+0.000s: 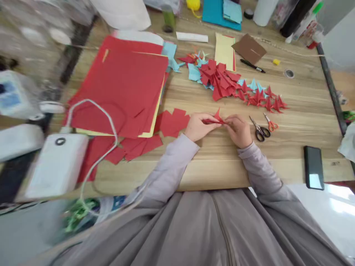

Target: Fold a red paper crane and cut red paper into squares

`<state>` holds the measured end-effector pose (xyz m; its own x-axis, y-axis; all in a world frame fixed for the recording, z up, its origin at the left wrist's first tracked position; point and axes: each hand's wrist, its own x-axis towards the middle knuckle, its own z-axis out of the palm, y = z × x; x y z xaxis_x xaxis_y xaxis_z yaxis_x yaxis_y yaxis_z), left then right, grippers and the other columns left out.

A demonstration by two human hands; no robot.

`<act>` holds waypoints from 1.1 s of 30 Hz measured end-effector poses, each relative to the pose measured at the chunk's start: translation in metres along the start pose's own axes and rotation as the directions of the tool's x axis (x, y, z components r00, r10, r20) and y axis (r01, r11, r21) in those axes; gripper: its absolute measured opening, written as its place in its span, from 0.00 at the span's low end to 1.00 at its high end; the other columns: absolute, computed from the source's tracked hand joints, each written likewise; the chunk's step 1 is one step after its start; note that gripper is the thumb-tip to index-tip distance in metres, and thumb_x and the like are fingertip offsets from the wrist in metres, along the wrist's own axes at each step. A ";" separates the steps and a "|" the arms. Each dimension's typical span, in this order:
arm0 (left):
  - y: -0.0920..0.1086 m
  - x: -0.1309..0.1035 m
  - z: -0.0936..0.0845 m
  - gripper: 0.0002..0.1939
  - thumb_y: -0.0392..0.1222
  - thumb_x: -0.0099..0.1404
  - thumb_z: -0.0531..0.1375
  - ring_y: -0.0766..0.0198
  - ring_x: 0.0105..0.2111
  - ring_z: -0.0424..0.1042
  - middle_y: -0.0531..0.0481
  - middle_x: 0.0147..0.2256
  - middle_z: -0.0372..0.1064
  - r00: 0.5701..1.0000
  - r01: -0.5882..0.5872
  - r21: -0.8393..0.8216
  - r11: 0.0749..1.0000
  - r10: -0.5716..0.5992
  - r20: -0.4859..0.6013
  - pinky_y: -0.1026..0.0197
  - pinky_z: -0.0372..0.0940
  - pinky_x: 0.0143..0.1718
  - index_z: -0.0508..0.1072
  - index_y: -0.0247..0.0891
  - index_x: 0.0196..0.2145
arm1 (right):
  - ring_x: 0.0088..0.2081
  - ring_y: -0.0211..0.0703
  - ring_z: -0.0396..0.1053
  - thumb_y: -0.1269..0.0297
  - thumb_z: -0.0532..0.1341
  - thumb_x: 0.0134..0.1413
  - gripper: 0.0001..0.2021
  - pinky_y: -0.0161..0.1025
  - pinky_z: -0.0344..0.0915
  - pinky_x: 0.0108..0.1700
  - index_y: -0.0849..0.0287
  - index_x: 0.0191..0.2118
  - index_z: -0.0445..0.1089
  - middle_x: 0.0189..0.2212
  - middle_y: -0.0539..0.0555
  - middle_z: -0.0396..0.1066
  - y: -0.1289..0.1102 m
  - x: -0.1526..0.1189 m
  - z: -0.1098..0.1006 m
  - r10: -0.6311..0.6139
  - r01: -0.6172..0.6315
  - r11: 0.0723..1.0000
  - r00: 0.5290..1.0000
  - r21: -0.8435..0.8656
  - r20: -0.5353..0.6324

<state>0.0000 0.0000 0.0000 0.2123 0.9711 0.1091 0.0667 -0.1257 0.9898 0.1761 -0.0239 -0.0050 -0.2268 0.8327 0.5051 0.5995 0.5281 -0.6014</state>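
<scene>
Between both hands, just above the wooden table, is a red folded paper piece with one point sticking up. My left hand pinches its left side, while the fingers of my right hand close on its right end. Beyond the hands lies a heap of red folded papers. Several red and light-blue paper cranes trail off to the right of that heap. Cut red paper pieces lie left of my left hand. Right of my right hand are black-handled scissors and orange-handled scissors.
Large red paper sheets are stacked at left. A white power bank with a looping white cable lies nearby. A phone rests at the front right edge. Farther back are a brown paper, a pen and bottles.
</scene>
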 end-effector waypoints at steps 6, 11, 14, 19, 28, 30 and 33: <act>0.001 -0.001 0.000 0.07 0.41 0.46 0.69 0.59 0.35 0.75 0.44 0.34 0.77 0.999 0.026 -0.039 0.999 -0.025 0.026 0.56 0.69 0.41 0.78 0.36 0.24 | 0.39 0.46 0.70 0.68 0.56 0.58 0.03 0.43 0.67 0.43 0.57 0.33 0.67 0.35 0.57 0.71 0.003 0.000 -0.001 0.034 -0.034 0.999 0.995 0.005 0.098; 0.001 -0.001 0.000 0.09 0.42 0.45 0.70 0.59 0.34 0.76 0.44 0.33 0.77 0.999 0.044 -0.081 0.996 -0.042 0.024 0.56 0.70 0.41 0.78 0.36 0.24 | 0.36 0.46 0.67 0.65 0.53 0.60 0.07 0.43 0.66 0.41 0.57 0.31 0.63 0.32 0.57 0.68 0.004 0.000 0.000 0.075 -0.077 0.997 0.978 0.004 0.195; 0.003 -0.001 0.000 0.10 0.43 0.44 0.70 0.59 0.34 0.76 0.44 0.33 0.78 0.999 0.049 -0.110 0.993 -0.048 0.011 0.56 0.70 0.40 0.77 0.36 0.23 | 0.34 0.44 0.65 0.60 0.51 0.62 0.12 0.42 0.64 0.39 0.57 0.29 0.62 0.29 0.56 0.66 0.003 0.001 -0.002 0.088 -0.102 0.994 0.965 0.043 0.246; 0.009 -0.002 -0.001 0.12 0.45 0.43 0.71 0.61 0.29 0.75 0.45 0.30 0.77 0.995 0.092 -0.125 0.988 -0.094 -0.013 0.57 0.70 0.35 0.77 0.35 0.23 | 0.30 0.40 0.64 0.52 0.48 0.64 0.20 0.39 0.61 0.37 0.58 0.25 0.63 0.24 0.52 0.65 0.000 0.003 -0.009 0.173 -0.216 0.961 0.957 0.173 0.231; 0.012 -0.002 -0.003 0.12 0.45 0.43 0.71 0.61 0.30 0.74 0.47 0.29 0.76 0.998 0.056 -0.117 0.992 -0.060 -0.033 0.57 0.69 0.36 0.77 0.36 0.23 | 0.29 0.39 0.67 0.46 0.63 0.49 0.18 0.38 0.65 0.34 0.59 0.32 0.71 0.25 0.51 0.71 -0.003 0.002 -0.003 0.369 -0.433 0.769 0.901 0.471 0.227; 0.012 -0.002 -0.003 0.11 0.44 0.43 0.71 0.61 0.31 0.74 0.47 0.29 0.76 0.999 0.034 -0.108 0.994 -0.038 -0.031 0.57 0.69 0.36 0.77 0.36 0.23 | 0.27 0.39 0.67 0.48 0.64 0.48 0.17 0.38 0.65 0.32 0.59 0.32 0.72 0.24 0.51 0.71 -0.003 0.001 -0.002 0.382 -0.437 0.753 0.899 0.491 0.214; 0.012 -0.001 -0.003 0.10 0.43 0.43 0.71 0.61 0.32 0.75 0.47 0.30 0.76 1.000 0.007 -0.103 0.995 -0.010 -0.028 0.57 0.69 0.38 0.77 0.36 0.23 | 0.26 0.39 0.68 0.50 0.65 0.48 0.15 0.38 0.66 0.32 0.59 0.31 0.73 0.23 0.51 0.71 -0.003 0.001 -0.002 0.388 -0.419 0.777 0.906 0.470 0.167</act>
<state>-0.0021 -0.0022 0.0119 0.1837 0.9777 0.1015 -0.0326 -0.0972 0.9947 0.1760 -0.0251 -0.0017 -0.1009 0.9875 0.1213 0.2003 0.1396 -0.9697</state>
